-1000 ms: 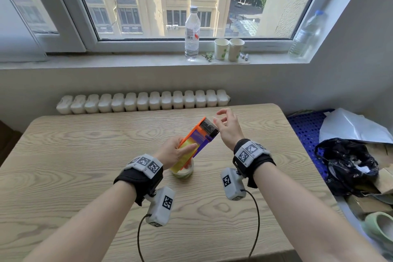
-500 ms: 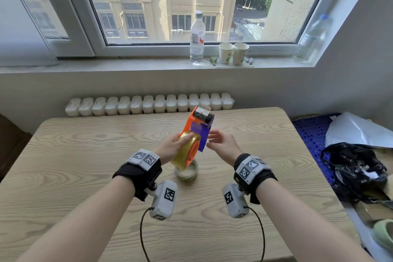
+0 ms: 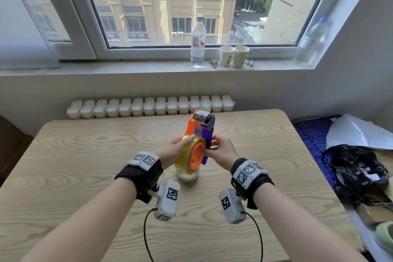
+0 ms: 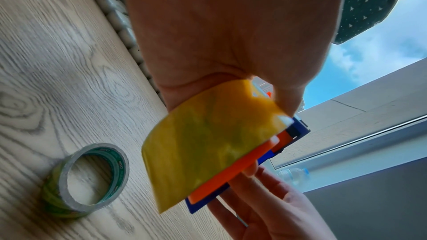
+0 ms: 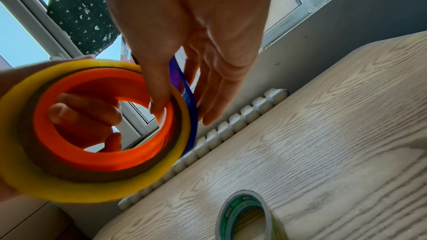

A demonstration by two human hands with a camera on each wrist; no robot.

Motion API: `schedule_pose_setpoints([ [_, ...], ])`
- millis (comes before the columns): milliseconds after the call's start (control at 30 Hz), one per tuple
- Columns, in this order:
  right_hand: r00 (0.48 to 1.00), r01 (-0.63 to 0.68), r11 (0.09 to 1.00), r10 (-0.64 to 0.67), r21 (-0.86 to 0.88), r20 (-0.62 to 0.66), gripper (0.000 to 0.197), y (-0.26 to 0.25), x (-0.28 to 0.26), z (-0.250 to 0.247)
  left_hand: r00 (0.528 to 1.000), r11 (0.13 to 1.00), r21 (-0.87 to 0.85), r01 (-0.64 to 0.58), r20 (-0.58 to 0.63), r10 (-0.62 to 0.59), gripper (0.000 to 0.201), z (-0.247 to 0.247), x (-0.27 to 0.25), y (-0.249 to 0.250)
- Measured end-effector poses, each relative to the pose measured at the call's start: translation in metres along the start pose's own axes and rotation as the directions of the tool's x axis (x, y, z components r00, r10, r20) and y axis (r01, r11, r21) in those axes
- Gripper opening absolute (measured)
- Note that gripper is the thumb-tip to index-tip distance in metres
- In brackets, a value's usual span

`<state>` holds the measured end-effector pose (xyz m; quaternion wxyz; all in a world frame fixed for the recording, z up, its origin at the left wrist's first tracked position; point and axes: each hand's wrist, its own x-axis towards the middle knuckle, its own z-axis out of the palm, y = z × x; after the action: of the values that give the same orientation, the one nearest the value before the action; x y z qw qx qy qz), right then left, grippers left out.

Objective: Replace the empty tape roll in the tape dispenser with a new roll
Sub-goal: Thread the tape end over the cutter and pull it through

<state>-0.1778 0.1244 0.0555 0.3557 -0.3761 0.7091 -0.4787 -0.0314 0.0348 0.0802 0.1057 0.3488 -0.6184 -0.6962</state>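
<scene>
Head view: the orange-and-purple tape dispenser (image 3: 198, 140) is held up over the table (image 3: 85, 155), left hand (image 3: 170, 151) wrapped round the yellow roll (image 3: 186, 159), right hand (image 3: 221, 152) pinching the hub side.

Left wrist view: the other roll (image 4: 85, 180) lies flat on the wood, just beside the action, touched by nobody.

Right wrist view: the right thumb (image 5: 157, 87) hooks into the orange hub (image 5: 104, 116). I'd keep the left grip steady and press the roll squarely, not tilted, so it doesn't jam.
</scene>
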Motion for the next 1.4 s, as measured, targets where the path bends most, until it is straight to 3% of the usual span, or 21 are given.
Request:
schedule_pose_setpoints([
  [133, 0.999, -0.049, 0.995, 0.047, 0.083, 0.025, 0.029, 0.001, -0.001, -0.001, 1.000, 0.997, 0.073, 0.013, 0.022, -0.015, 0.063, 0.003, -0.002, 0.005],
  [267, 0.999, -0.047, 0.998, 0.048, 0.034, -0.024, 0.028, 0.007, 0.001, -0.003, 1.000, 0.989, 0.148, 0.016, -0.024, -0.013, 0.046, 0.008, 0.003, 0.008],
  [400, 0.994, -0.061, 0.997, 0.057, -0.040, -0.097, 0.025, 0.014, 0.002, -0.006, 0.964, 0.874, 0.483, 0.049, -0.252, 0.085, 0.049, 0.002, 0.012, 0.010],
  [567, 0.994, -0.081, 0.997, 0.082, 0.013, -0.078, 0.031, 0.015, -0.003, -0.009, 0.969, 0.814, 0.578, -0.054, -0.166, 0.183, 0.038, -0.002, 0.013, 0.005],
  [633, 0.996, -0.093, 0.991, 0.094, 0.101, -0.005, 0.035, 0.012, -0.005, -0.012, 0.977, 0.851, 0.522, -0.060, -0.145, 0.157, 0.034, -0.006, 0.013, 0.003],
  [767, 0.966, -0.243, 0.920, 0.199, 0.308, 0.167, 0.030, 0.006, -0.007, -0.023, 0.994, 0.982, 0.188, 0.022, -0.111, -0.001, 0.039, -0.019, 0.012, 0.003],
  [933, 0.936, -0.324, 0.854, 0.228, 0.408, 0.268, 0.026, 0.009, -0.005, -0.034, 0.999, 0.998, -0.055, 0.038, 0.002, -0.038, 0.019, -0.027, 0.005, 0.010],
  [1000, 0.908, -0.371, 0.832, 0.232, 0.412, 0.349, 0.031, 0.008, -0.005, -0.033, 0.998, 0.991, -0.126, 0.054, 0.048, -0.048, 0.019, -0.029, 0.003, 0.012],
  [1133, 0.860, -0.430, 0.773, 0.193, 0.467, 0.473, 0.043, 0.007, -0.006, -0.033, 0.994, 0.981, -0.185, 0.067, 0.092, -0.051, 0.026, -0.033, 0.004, 0.014],
  [1300, 0.866, -0.438, 0.722, 0.177, 0.536, 0.469, 0.040, 0.007, -0.005, -0.030, 0.980, 0.977, -0.168, 0.128, 0.173, -0.099, 0.037, -0.035, 0.006, 0.013],
  [1400, 0.871, -0.417, 0.694, 0.122, 0.586, 0.476, 0.067, 0.009, -0.004, -0.028, 0.975, 0.976, -0.161, 0.149, 0.187, -0.118, 0.036, -0.032, 0.008, 0.010],
])
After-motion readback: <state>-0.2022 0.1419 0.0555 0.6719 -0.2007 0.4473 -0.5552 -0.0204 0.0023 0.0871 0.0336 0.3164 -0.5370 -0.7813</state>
